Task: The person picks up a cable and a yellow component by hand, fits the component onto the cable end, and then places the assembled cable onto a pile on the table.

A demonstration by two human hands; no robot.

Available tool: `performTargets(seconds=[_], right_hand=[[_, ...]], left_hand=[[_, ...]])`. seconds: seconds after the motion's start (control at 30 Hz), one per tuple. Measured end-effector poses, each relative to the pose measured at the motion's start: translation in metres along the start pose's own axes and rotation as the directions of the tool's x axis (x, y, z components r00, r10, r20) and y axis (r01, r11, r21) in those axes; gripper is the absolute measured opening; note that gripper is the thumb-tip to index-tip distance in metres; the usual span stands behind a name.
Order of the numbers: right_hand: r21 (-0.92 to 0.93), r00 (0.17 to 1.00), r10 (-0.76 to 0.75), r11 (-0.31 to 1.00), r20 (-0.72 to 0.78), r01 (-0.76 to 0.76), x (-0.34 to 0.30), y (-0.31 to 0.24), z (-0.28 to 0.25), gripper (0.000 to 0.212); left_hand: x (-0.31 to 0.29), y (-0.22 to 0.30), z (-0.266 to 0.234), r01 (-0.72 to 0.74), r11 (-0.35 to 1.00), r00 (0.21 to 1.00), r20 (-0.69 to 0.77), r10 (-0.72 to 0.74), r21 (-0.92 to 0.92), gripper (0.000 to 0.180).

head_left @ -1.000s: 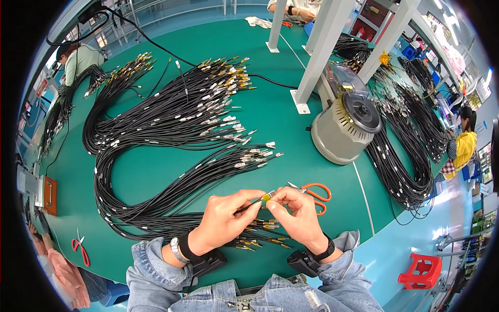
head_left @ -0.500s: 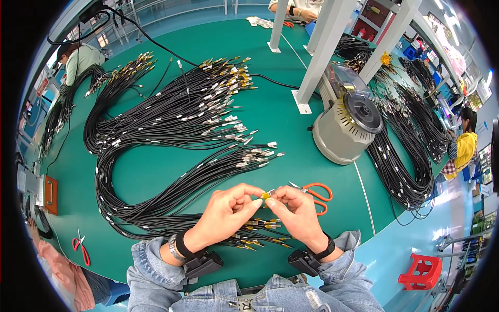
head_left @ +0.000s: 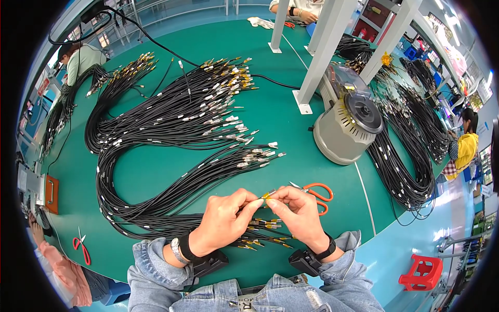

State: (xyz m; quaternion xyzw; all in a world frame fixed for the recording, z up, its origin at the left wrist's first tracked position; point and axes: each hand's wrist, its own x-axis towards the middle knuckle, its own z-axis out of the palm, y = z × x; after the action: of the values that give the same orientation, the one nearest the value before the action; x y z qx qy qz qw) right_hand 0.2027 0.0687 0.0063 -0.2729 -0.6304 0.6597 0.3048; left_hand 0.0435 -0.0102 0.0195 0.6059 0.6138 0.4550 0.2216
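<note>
Over the near middle of the table, my left hand [head_left: 223, 218] and my right hand [head_left: 299, 210] meet fingertip to fingertip. Both pinch a small yellow-wrapped cable end [head_left: 267, 196], whose tail is hidden behind the fingers. Just beyond my right hand lie orange-handled scissors [head_left: 326, 196], partly covered by it. Beneath my hands pass the yellow and silver ends of a cable bundle [head_left: 249, 243]. That black cable bundle [head_left: 106, 182] bends in a U on the left, its other ends white-tagged.
A larger fan of black cables [head_left: 171, 106] covers the far left of the green table [head_left: 280, 125]. Right of centre stand a grey round tape dispenser [head_left: 345, 130] and a white post [head_left: 312, 73]. Red scissors [head_left: 82, 249] lie at left. More cables [head_left: 405, 171] hang right; several people sit around.
My left hand has turned slightly and its fingers have closed up around the yellow piece, which shows less now. My right hand has barely moved.
</note>
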Motion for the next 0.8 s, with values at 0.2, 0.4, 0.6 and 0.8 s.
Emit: performTargets(seconds=[0.2, 0.4, 0.6, 0.8], right_hand=[[0.079, 0.999, 0.043, 0.996, 0.018, -0.044, 0.0, -0.004, -0.001, 0.009], [0.148, 0.99, 0.133, 0.979, 0.046, -0.139, 0.0, -0.007, -0.002, 0.015], [0.092, 0.994, 0.109, 0.989, 0.028, -0.112, -0.001, -0.003, -0.003, 0.014], [0.094, 0.999, 0.038, 0.995, -0.022, -0.035, 0.0, 0.001, 0.002, 0.012]], left_hand=[[0.004, 0.005, -0.001, 0.047, 0.997, 0.998, 0.043, -0.044, -0.068, 0.01], [0.003, 0.003, -0.001, 0.059, 0.993, 0.996, 0.066, -0.053, -0.107, 0.011], [0.006, 0.005, -0.007, 0.303, 0.89, 0.942, 0.25, -0.225, -0.341, 0.016], [0.008, 0.0, -0.013, 0.45, 0.764, 0.875, 0.401, -0.273, -0.462, 0.021]])
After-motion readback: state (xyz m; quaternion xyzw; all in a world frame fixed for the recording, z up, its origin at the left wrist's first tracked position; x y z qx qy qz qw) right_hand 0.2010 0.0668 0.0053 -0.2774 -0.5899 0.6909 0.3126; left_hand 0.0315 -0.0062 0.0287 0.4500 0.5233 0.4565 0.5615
